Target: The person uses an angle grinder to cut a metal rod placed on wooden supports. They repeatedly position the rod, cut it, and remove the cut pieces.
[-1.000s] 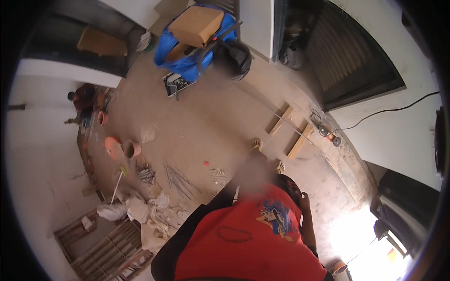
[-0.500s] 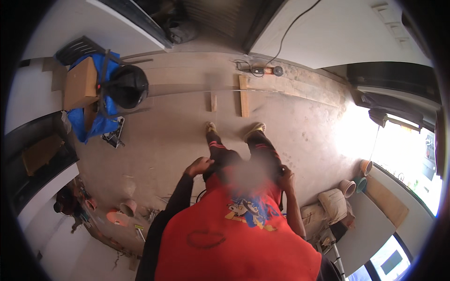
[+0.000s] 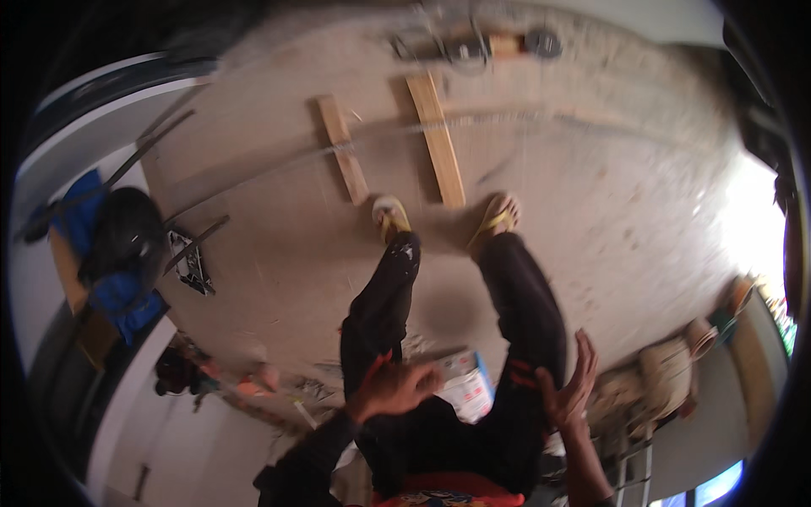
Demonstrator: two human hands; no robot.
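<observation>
My left hand (image 3: 397, 389) is held over my left thigh, its fingers stretched inward and somewhat blurred, with nothing seen in it. Beside my right thigh, my right hand (image 3: 572, 387) is open, fingers pointing up and thumb apart. Between my legs shows a white bag or container (image 3: 466, 394) with red and blue print; neither hand clearly touches it. Beyond my sandalled feet, a longer wooden plank (image 3: 439, 139) and a shorter wooden plank (image 3: 344, 150) lie on the floor.
A grinder-like tool (image 3: 541, 44) with a cable lies at the far side. To the left are a black helmet-like object (image 3: 131, 237) and blue sheeting (image 3: 127, 300). Sacks (image 3: 667, 372) and flowerpots (image 3: 701, 335) stand at the right. A thin strip (image 3: 253, 182) crosses the floor.
My view has tipped down and turned. Both hands have left the sides of my waist and moved forward over my thighs. My legs now look bent, and the printed container has come into view.
</observation>
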